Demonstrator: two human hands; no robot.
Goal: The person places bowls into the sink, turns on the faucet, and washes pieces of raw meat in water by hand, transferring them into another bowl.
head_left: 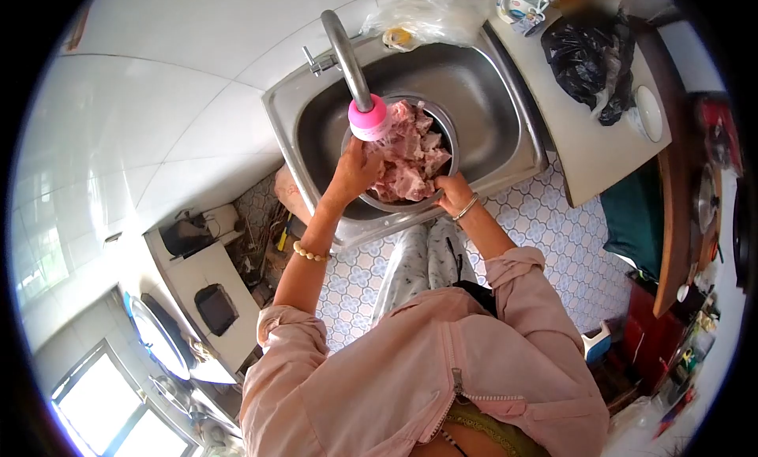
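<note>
A round metal bowl (452,133) full of raw pink meat chunks (409,150) stands in the steel sink (482,86). Over its left part hangs the tap's pink nozzle (369,119), with water running onto the meat. My left hand (357,173), below a beaded bracelet, is at the bowl's left side, fingers bent and together against the meat; what they grip is partly hidden. With thumb and fingers, my right hand (454,194), beside a silver bangle, holds the bowl's lower right rim.
A clear plastic bag (426,18) lies behind the sink. On the counter (588,169) at right are a black plastic bag (588,58) and a white bowl (649,113). The tap's curved pipe (344,54) rises at the sink's back left, near the tiled wall.
</note>
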